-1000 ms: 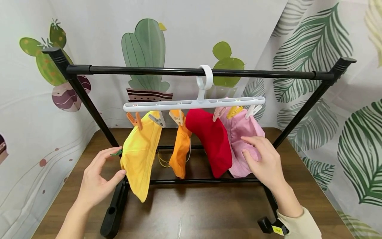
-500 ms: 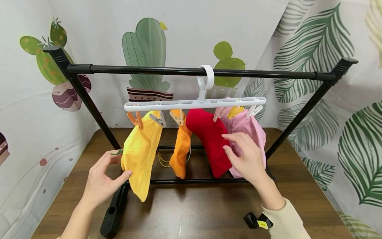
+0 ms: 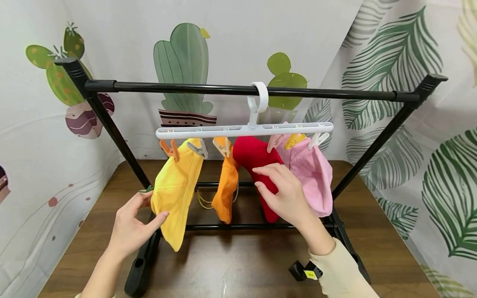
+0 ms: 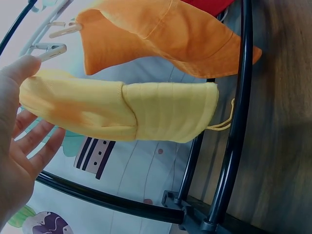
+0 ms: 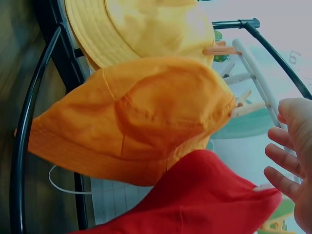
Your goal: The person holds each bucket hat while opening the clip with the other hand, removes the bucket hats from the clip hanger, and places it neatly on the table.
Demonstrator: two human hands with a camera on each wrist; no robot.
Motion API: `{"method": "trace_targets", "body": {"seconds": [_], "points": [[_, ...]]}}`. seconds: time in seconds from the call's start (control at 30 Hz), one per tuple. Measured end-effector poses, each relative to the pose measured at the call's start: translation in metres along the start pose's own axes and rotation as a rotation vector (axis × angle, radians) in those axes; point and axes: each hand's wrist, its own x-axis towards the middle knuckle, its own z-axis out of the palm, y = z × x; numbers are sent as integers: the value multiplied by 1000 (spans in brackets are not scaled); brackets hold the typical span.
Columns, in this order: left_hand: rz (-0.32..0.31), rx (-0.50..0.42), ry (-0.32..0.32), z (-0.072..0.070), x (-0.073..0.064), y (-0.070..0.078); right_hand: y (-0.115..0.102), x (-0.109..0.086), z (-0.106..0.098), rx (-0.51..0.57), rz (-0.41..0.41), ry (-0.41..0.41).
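Observation:
A white hanger (image 3: pixel 208 132) carries several bucket hats on clothespins. My left hand (image 3: pixel 130 231) is at the left edge of the yellow bucket hat (image 3: pixel 175 186); in the left wrist view its thumb and loosely spread fingers lie on either side of that hat's crown. An orange clothespin (image 3: pixel 170 150) and a grey one (image 3: pixel 199 148) grip the yellow hat. To its right hangs an orange bucket hat (image 3: pixel 226 186), edge-on in the head view. My right hand (image 3: pixel 287 196), relaxed and holding nothing, is in front of the red bucket hat (image 3: pixel 251 153), partly hiding it. Farther right is a pink bucket hat (image 3: pixel 314 178).
The hanger hooks over the top bar (image 3: pixel 167 88) of a black rack standing on a wooden table (image 3: pixel 223 265). Lower bars run behind the hats. Patterned curtains (image 3: pixel 123 41) enclose the back and sides. A small black device (image 3: pixel 305 271) shows beside the right sleeve.
My right hand has moved left from in front of the pink hat to in front of the red one. My left hand has shifted slightly right, closer about the yellow hat.

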Motion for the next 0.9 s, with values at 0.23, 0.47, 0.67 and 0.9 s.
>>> {"method": "trace_targets", "body": {"seconds": [0.23, 0.47, 0.67, 0.9], "points": [[4, -5, 8, 0, 0, 1, -9, 10, 8, 16, 0, -37], [3, -20, 15, 1, 1, 4, -20, 24, 17, 54, -26, -39], [-1, -17, 17, 2, 1, 5, -29, 33, 25, 54, -39, -49], [1, -16, 14, 1, 1, 2, -36, 39, 36, 40, -40, -48]]}}
